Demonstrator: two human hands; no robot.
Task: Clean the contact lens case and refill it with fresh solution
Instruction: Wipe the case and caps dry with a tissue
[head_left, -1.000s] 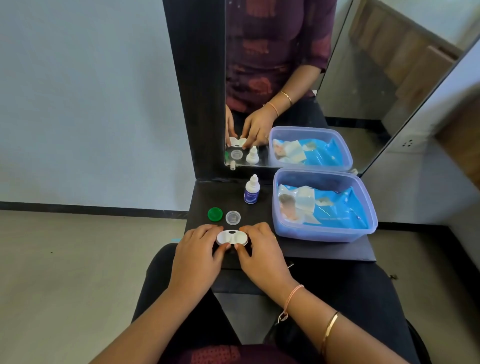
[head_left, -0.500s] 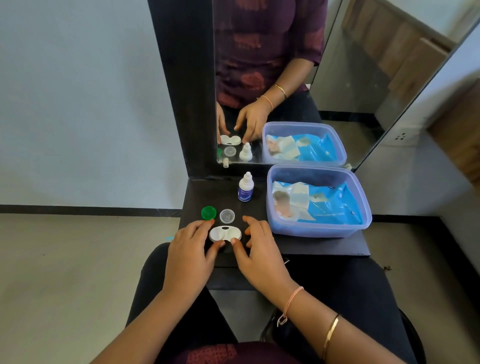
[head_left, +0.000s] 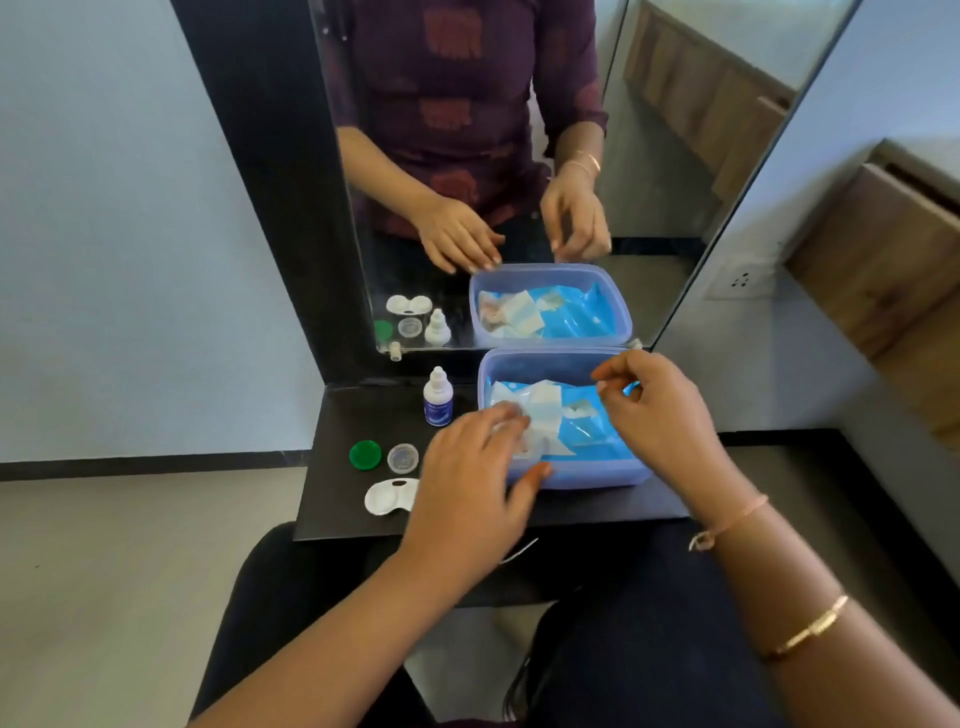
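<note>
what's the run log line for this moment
left hand: over tub left rim | right hand: above tub | lens case: on shelf, untouched

No legible txt; solution bottle (head_left: 437, 397) label too blurry.

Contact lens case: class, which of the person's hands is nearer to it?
Left. The left hand is just right of the contact lens case; the right hand is farther right, above the blue tub.
</note>
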